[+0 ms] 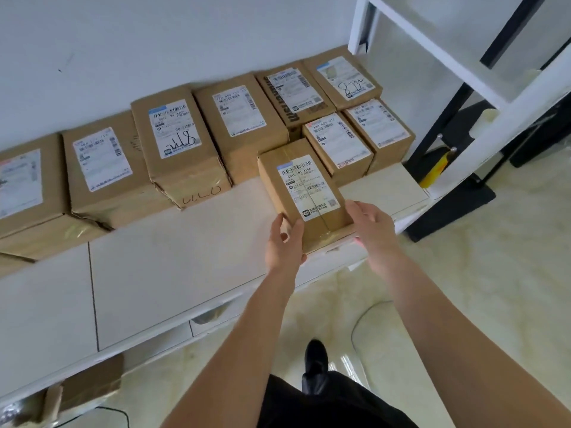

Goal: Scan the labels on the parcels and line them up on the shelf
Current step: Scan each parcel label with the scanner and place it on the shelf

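Observation:
A small brown cardboard parcel (pixel 304 193) with a white label on top rests on the white shelf (pixel 173 267), near its front edge. My left hand (pixel 285 242) grips its near left corner, fingers curled against the side. At the parcel's near right corner, my right hand (pixel 372 227) lies flat against the side with its fingers together. Behind it, several labelled parcels (pixel 173 143) stand in a row along the wall, with two smaller ones (pixel 338 145) in front at the right.
A white and black rack frame (pixel 482 97) rises at the right end of the shelf. A yellow object (pixel 437 168) sits under it. Cardboard (pixel 89 387) lies on a lower level at the left. Glossy floor tiles and a cable (pixel 355 322) are below.

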